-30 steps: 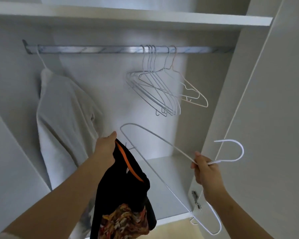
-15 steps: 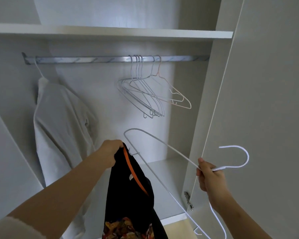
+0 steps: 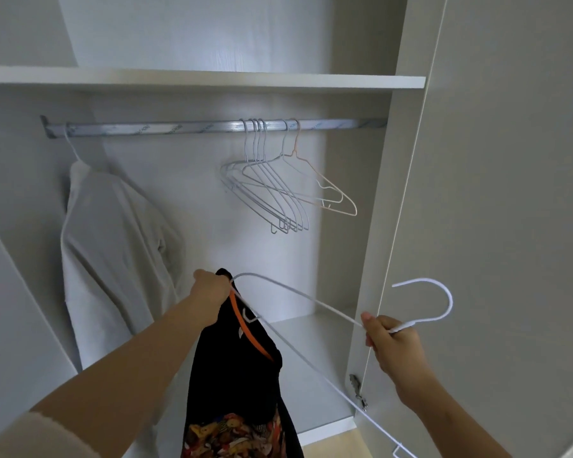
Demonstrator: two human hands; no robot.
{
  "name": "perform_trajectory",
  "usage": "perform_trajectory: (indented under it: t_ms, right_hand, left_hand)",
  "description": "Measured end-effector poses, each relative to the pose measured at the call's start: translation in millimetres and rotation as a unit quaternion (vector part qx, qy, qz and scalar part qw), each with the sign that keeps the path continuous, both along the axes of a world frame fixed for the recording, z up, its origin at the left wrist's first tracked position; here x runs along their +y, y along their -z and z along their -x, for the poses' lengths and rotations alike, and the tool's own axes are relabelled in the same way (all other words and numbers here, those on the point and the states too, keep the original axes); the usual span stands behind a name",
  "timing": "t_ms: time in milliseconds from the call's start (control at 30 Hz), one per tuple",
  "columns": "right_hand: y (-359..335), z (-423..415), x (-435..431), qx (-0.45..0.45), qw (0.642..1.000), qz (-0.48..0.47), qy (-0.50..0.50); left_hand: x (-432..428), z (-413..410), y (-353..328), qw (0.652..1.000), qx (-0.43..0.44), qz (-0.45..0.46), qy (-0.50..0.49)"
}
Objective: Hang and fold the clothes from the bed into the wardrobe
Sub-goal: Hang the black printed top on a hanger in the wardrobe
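Our left grip [image 3: 212,299] is clamped on the collar of the black garment [image 3: 235,375], which hangs inside the open wardrobe [image 3: 371,226] below the rail [image 3: 179,129]. Our right grip [image 3: 391,342] pinches the neck of the white hanger [image 3: 311,299]. The wire end could snag the orange trim [image 3: 245,328] or miss the neck opening, and the garment would slide off.

Limp black garment [image 3: 239,375], orange neckline, beside tilted white wire hanger [image 3: 311,300]

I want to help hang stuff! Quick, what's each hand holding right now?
Left hand: closed, gripping the black garment near its orange collar.
Right hand: closed, holding the white wire hanger below its hook.
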State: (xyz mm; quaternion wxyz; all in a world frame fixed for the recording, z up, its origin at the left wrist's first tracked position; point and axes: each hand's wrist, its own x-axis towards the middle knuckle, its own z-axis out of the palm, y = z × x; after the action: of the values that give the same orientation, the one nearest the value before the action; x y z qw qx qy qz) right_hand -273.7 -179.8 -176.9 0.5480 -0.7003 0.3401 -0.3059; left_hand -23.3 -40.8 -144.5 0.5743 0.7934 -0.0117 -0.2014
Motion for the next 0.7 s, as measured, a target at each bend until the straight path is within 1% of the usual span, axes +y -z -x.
perform_trajectory:
  t_ms: [133, 267, 367, 433, 500, 567, 633, 700]
  right_hand:
    - [-2, 1, 5, 0.045, 0.999, 0.013, -0.02]
    - [-10, -4, 11, 0.063, 0.998, -0.003, -0.004]
    - [-12, -8, 16, 0.072, 0.997, -0.01, 0.002]
    - [-13, -10, 19, 0.075, 0.997, -0.011, 0.001]
    - [-18, -13, 21, 0.076, 0.997, -0.008, 0.003]
    - [-25, -14, 21, 0.071, 0.997, 0.003, 0.005]
    - [-35, -13, 19, 0.08, 0.996, 0.046, 0.001]
    - [-45, -10, 18, 0.097, 0.989, 0.113, -0.005]
  left_hand:
    - [-1, 7, 2, 0.991, -0.102, -0.08, 0.015]
    - [-6, 24, 0, 0.974, -0.178, -0.136, 0.026]
    - [-10, 36, 3, 0.954, -0.235, -0.167, 0.076]
    - [-11, 41, 5, 0.942, -0.27, -0.159, 0.118]
    - [-11, 44, 6, 0.944, -0.27, -0.127, 0.144]
    - [-9, 44, 5, 0.952, -0.236, -0.103, 0.166]
    - [-7, 40, 4, 0.959, -0.199, -0.101, 0.175]
    - [-3, 35, 4, 0.966, -0.177, -0.103, 0.159]
